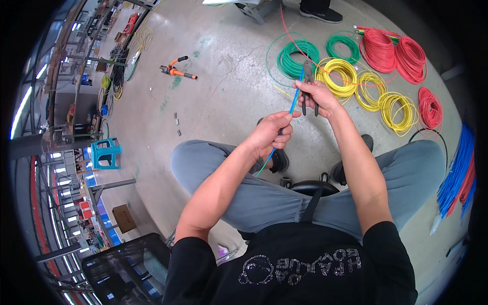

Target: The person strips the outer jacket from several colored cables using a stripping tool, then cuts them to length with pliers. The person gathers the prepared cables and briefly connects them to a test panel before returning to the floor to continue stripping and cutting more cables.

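Note:
My left hand (272,133) is closed around a thin blue sleeve (295,101) that slants up to the right. Below that fist a thin green wire (265,163) sticks out, in line with the sleeve. My right hand (319,96) holds dark-handled pliers (308,76), jaws pointing away from me. Its thumb and fingers also meet the upper part of the blue sleeve. Whether the jaws touch the sleeve I cannot tell. Both hands are raised in front of my knees.
Coils of green (297,60), yellow (337,79) and red wire (378,51) lie on the floor ahead and right. Blue strands (457,168) lie at the far right. An orange tool (178,70) lies ahead left, a teal stool (106,153) stands left. Another person's shoe (321,15) shows at the top.

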`<state>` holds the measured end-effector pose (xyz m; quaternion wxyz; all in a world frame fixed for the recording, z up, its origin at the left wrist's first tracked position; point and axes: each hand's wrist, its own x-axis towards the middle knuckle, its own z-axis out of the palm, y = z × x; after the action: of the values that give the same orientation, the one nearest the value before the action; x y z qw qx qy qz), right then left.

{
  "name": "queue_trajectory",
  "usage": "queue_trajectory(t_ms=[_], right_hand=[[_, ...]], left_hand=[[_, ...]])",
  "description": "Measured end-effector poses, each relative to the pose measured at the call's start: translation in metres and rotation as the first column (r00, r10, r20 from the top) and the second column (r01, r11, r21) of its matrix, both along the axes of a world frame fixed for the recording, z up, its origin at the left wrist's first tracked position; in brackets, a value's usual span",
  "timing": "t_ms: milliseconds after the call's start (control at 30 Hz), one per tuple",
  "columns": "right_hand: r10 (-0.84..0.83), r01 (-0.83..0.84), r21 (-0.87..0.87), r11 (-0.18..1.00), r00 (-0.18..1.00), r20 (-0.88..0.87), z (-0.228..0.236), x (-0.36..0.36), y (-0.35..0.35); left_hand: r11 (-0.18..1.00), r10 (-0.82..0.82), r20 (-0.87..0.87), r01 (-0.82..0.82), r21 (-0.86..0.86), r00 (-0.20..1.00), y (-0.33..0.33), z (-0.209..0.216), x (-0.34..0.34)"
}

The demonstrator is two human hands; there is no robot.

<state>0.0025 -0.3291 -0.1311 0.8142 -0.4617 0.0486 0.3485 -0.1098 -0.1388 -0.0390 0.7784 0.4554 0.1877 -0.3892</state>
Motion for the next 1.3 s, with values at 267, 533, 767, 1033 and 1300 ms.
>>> queue_trajectory(t_ms=[267, 533, 767, 1033, 1300], right_hand=[[-0.035, 0.035, -0.017, 0.999, 0.999, -0.028, -0.003, -0.001, -0.001], [-0.046, 0.043, -0.057, 0.997, 0.997, -0.057, -0.015, -0.001, -0.002], [0.089, -0.086, -0.135, 0.987, 0.996, 0.011, -0.008, 0.005, -0.014], [0.636, -0.174, -0.879, 0.445, 0.752, 0.173, -0.015, 0.029, -0.050], [0.594, -0.382, -0.749, 0.541, 0.805, 0.019, 0.003, 0.024, -0.020]], left_hand=[[0.997, -0.015, -0.027, 0.017, 0.073, 1.000, 0.001, 0.000, -0.005], [0.975, -0.050, -0.039, 0.057, 0.213, 0.998, -0.006, -0.009, 0.005], [0.873, -0.175, 0.077, 0.119, 0.474, 0.982, -0.001, -0.007, 0.044], [0.741, -0.305, 0.089, 0.178, 0.647, 0.948, 0.033, 0.003, 0.053], [0.615, -0.418, 0.182, 0.130, 0.778, 0.890, 0.033, -0.002, 0.045]])
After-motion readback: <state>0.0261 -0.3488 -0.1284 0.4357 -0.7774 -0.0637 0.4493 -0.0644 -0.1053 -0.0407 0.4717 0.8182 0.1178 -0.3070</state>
